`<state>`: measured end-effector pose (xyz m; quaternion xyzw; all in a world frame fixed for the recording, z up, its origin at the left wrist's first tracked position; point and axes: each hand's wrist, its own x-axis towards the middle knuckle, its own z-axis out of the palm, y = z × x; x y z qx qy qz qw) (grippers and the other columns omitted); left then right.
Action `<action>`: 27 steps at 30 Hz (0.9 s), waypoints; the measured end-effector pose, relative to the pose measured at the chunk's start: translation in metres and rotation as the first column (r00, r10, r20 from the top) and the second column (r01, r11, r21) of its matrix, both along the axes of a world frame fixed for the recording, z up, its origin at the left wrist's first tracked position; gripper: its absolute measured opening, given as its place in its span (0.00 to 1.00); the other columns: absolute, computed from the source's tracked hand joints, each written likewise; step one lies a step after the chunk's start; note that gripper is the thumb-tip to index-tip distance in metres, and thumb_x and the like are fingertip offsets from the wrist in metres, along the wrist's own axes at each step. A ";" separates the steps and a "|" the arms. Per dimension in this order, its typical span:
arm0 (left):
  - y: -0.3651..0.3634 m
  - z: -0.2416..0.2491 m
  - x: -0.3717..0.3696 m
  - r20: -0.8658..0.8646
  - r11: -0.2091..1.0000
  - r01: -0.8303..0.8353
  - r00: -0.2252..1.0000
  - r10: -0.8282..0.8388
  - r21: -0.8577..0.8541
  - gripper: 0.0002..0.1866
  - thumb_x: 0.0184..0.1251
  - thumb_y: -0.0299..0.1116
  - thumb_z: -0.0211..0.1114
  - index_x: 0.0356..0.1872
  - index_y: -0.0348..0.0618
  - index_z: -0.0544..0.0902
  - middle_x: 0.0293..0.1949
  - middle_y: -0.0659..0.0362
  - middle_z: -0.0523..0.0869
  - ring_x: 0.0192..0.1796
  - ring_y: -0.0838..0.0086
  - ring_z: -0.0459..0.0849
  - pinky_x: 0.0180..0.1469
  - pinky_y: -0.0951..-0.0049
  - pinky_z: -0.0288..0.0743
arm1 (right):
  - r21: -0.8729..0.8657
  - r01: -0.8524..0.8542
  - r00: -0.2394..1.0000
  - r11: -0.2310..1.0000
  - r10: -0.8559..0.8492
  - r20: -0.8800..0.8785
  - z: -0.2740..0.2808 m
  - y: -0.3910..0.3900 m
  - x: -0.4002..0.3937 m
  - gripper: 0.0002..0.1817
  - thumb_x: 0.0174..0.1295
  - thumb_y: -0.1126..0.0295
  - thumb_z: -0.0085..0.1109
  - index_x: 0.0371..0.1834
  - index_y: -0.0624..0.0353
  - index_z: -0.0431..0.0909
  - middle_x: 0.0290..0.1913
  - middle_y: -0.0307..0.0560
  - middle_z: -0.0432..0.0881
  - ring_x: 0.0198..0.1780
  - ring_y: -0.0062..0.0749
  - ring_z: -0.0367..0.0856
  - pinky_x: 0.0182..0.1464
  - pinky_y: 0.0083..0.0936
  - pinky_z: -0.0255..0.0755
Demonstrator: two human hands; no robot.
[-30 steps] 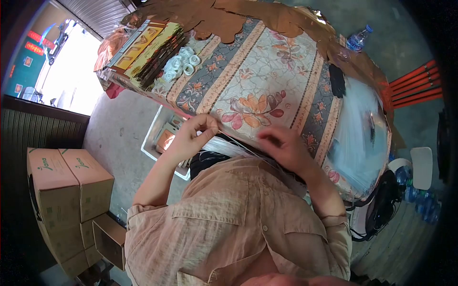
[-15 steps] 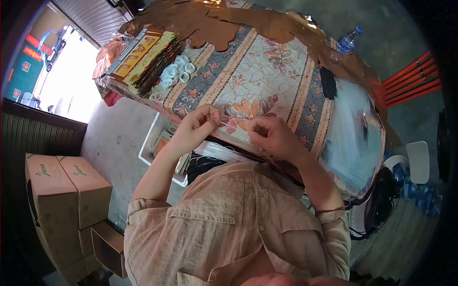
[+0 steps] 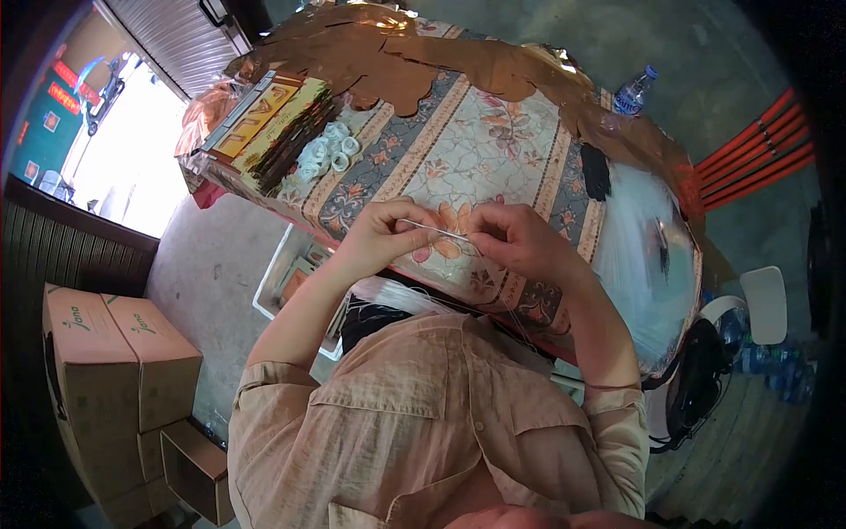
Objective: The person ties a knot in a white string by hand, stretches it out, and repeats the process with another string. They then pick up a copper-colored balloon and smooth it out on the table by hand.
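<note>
A thin white string (image 3: 451, 234) runs between my two hands over the near edge of the table. My left hand (image 3: 386, 236) pinches it between thumb and forefinger, and a loop of it curves above the thumb. At its other end my right hand (image 3: 515, 240) is closed, fingertips pressed on the string. Below my hands, a bundle of white strings (image 3: 392, 294) lies across my lap, with loose strands trailing to the right. Both hands are above the floral tablecloth (image 3: 493, 119).
White coiled rolls (image 3: 324, 152) sit beside a stack of printed packs (image 3: 264, 128). A black bundle (image 3: 596, 174) and clear plastic with pale strands (image 3: 648, 264) lie at the right. A bottle (image 3: 636, 91) stands beyond. Cardboard boxes (image 3: 115, 353) and a white bin (image 3: 275, 269) are left.
My hands have come closer together, the left moving right. The string now spans from the left thumb to the right fingertips. The view has shifted slightly.
</note>
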<state>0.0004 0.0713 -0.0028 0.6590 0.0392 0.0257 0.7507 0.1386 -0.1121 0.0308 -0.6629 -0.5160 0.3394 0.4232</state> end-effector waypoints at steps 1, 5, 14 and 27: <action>0.000 -0.002 0.001 0.001 1.000 0.001 1.000 -0.001 0.001 0.02 0.59 0.20 0.58 0.33 0.34 0.77 0.28 0.59 0.81 0.30 0.80 0.80 0.36 0.81 0.73 | 0.003 -0.011 0.999 1.000 0.011 0.030 -0.001 0.000 0.001 0.05 0.61 0.73 0.50 0.29 0.61 0.70 0.22 0.32 0.70 0.24 0.11 0.66 0.26 0.14 0.61; 0.001 -0.009 0.006 0.067 1.000 0.001 0.998 -0.003 0.018 0.02 0.59 0.22 0.60 0.32 0.35 0.78 0.25 0.63 0.80 0.24 0.85 0.77 0.26 0.85 0.68 | 0.016 0.012 0.999 1.000 -0.012 -0.045 0.004 0.000 -0.001 0.05 0.61 0.73 0.50 0.29 0.62 0.70 0.21 0.32 0.71 0.22 0.11 0.68 0.25 0.13 0.62; -0.007 0.008 0.012 -0.038 0.995 -0.050 0.998 0.047 -0.086 0.02 0.57 0.21 0.55 0.31 0.38 0.74 0.23 0.64 0.76 0.23 0.84 0.75 0.27 0.83 0.69 | 0.020 0.061 0.993 0.998 -0.058 -0.104 0.008 0.001 0.000 0.04 0.60 0.75 0.49 0.28 0.62 0.70 0.19 0.33 0.72 0.20 0.12 0.69 0.23 0.14 0.63; -0.007 0.006 0.014 -0.055 0.994 -0.041 0.998 0.036 -0.100 0.01 0.59 0.23 0.55 0.31 0.39 0.74 0.22 0.66 0.75 0.18 0.87 0.72 0.20 0.87 0.65 | 0.059 0.170 0.981 0.984 -0.163 -0.110 0.009 0.002 0.001 0.02 0.58 0.77 0.50 0.30 0.63 0.71 0.23 0.36 0.74 0.20 0.14 0.71 0.23 0.14 0.66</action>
